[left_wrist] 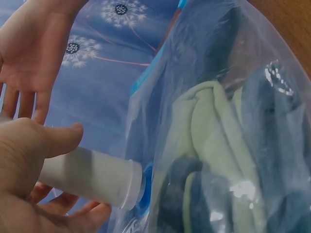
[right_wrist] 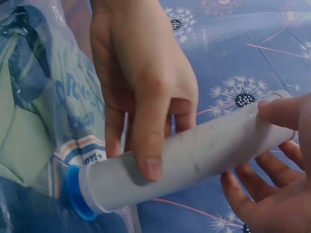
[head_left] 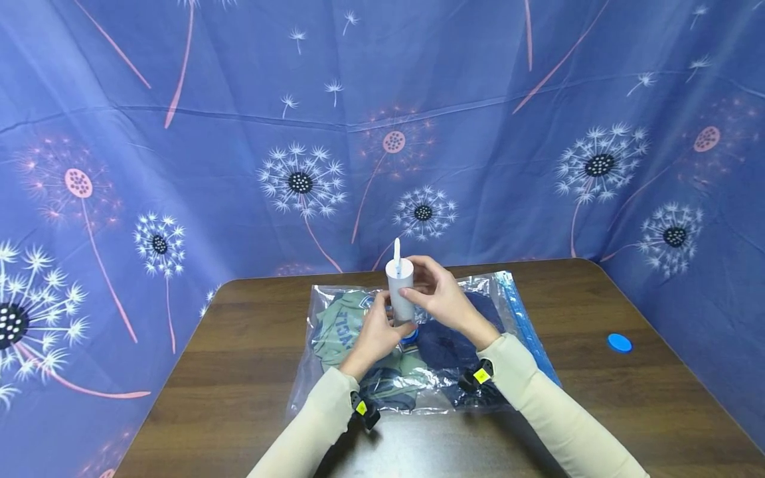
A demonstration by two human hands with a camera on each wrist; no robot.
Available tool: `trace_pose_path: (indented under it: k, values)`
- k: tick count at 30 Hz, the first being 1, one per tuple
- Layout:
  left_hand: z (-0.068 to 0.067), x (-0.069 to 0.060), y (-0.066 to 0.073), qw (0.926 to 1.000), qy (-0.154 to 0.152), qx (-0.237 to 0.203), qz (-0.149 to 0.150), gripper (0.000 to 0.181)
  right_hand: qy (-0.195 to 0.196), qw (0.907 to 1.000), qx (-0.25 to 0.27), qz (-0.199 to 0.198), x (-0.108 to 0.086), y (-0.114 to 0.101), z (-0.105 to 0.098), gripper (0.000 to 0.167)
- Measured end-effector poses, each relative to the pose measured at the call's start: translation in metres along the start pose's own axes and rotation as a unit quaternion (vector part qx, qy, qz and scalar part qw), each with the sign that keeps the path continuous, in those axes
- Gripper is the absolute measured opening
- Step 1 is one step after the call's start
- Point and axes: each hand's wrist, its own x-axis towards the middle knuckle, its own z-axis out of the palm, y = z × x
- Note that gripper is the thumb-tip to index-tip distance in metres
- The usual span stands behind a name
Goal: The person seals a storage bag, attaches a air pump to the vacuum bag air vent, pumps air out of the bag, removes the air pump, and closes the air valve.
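A white cylindrical pump (head_left: 402, 302) with a white handle at its top stands over the clear bag (head_left: 323, 299), its lower end at the bag's blue valve (head_left: 410, 337). My left hand (head_left: 376, 337) grips the lower part of the cylinder. Around its upper part, near the handle end, curl the fingers of my right hand (head_left: 442, 297). In the right wrist view the white rim of the cylinder (right_wrist: 160, 167) meets the blue valve (right_wrist: 77, 191). Folded green and dark blue clothes (left_wrist: 209, 111) lie inside the bag.
A round blue cap (head_left: 619, 342) lies on the brown wooden table (head_left: 227, 372) at the right. The bag's blue zip edge (head_left: 528, 318) runs along its right side. Behind the table hangs a blue curtain (head_left: 239, 166) with dandelion prints.
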Motion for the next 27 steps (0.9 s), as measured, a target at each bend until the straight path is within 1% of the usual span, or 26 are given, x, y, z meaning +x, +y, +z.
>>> trace_pose_path:
  k: [5,9,15,18,22,26,27]
  values:
    - [0.003,0.000,0.003,0.9998,0.011,0.016,-0.002,0.065,0.018,0.9998,-0.006,-0.002,-0.001,-0.001,0.006,0.058]
    - [0.002,0.001,0.003,0.9997,0.011,0.021,0.003,0.062,0.017,0.9997,-0.016,-0.002,-0.001,-0.002,0.006,0.058]
    - [0.000,0.002,0.000,0.9993,0.010,0.031,0.015,0.060,-0.012,0.9997,-0.022,0.000,0.002,-0.004,0.000,0.063]
    - [-0.001,0.003,0.000,0.9992,0.009,0.033,0.022,0.056,-0.033,0.9993,-0.012,-0.011,0.005,-0.006,-0.002,0.066]
    - [-0.001,0.004,-0.001,0.9995,-0.006,0.024,0.019,0.053,-0.054,0.9981,0.012,-0.028,0.009,-0.008,-0.003,0.067]
    - [-0.002,0.005,-0.001,0.9994,-0.024,0.025,0.010,0.053,-0.064,0.9975,0.026,-0.019,0.011,-0.008,-0.003,0.065]
    - [-0.002,0.005,-0.001,0.9992,-0.027,0.027,0.012,0.054,-0.063,0.9976,0.026,-0.014,0.011,-0.008,-0.003,0.065]
